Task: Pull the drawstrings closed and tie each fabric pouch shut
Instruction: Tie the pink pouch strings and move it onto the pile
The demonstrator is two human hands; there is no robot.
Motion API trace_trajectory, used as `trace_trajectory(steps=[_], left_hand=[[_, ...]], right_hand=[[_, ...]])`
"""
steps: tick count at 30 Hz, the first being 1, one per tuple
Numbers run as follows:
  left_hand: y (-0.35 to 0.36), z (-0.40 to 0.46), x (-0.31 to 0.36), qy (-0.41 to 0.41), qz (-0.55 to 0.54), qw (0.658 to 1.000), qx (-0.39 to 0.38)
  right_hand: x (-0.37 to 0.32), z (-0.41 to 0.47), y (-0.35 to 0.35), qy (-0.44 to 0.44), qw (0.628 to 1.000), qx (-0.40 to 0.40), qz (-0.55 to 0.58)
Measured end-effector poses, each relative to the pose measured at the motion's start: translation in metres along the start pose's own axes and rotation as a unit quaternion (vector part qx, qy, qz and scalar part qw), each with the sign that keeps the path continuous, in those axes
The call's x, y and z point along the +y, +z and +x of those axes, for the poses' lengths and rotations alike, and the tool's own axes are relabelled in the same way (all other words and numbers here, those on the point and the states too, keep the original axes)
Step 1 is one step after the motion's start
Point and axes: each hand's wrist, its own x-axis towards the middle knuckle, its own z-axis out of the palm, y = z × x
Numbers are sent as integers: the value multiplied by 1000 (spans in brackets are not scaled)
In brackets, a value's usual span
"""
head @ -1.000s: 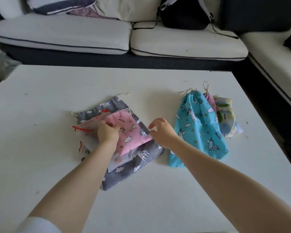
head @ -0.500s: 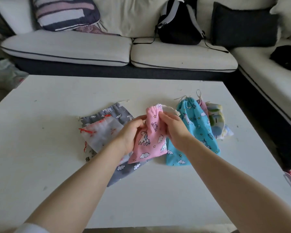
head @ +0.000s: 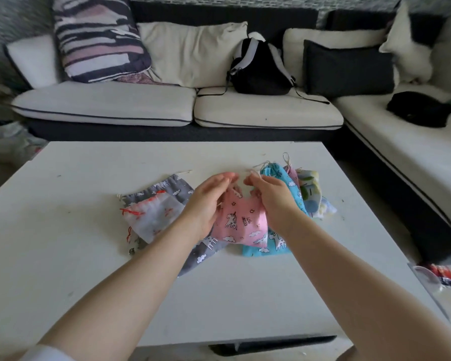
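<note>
Both of your hands grip the pink pouch (head: 241, 222) at its gathered top, just above the middle of the frame: your left hand (head: 208, 201) holds the left side of the neck with fingers curled in, and your right hand (head: 270, 198) pinches the right side, a thin pale drawstring (head: 253, 172) showing at its fingertips. You hold the pouch up off the white counter (head: 89, 256), its unicorn and cloud print facing you and its lower edge hanging over the pouches beneath. Left of centre, a grey pouch (head: 167, 190) with white unicorns lies flat on the counter, and on top of it rests a pale see-through pouch (head: 155, 217) with a red drawstring. Right of your right hand, a blue pouch (head: 279, 241) with unicorns lies partly under the pink one, its neck gathered and strings trailing toward the far edge. Beside it, further right, sits a small pile of more pouches (head: 310, 194), one in pale yellow, green and blue; their exact number you cannot tell. Across the top of the frame runs a sofa (head: 110, 108) with cream cushions, a striped pillow (head: 97, 40) at upper left and a black backpack (head: 261, 69) at upper centre.
</note>
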Motion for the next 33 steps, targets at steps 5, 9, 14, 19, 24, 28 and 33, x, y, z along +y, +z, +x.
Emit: trace_trajectory(steps=[5,9,14,19,24,28,33], left_hand=[[3,-2,7,-60,-195,978,41],[0,-2,14,-52,-269,959,74],[5,-5,26,-44,-170,982,70],[-27,-2,23,-31,-50,981,185],[-12,-10,17,-10,22,993,117],[-14,-9,22,-22,149,975,164],[1,-11,26,24,156,976,150]], right_hand=[[-3,-1,-16,8,984,27,179],[-11,-2,-33,31,956,-2,293],[-19,-4,-36,12,934,-49,354],[-8,2,-64,52,942,84,322],[-3,-12,-47,1,990,77,118],[-18,-13,-44,-4,989,141,-43],[-27,-19,-30,-47,987,104,-115]])
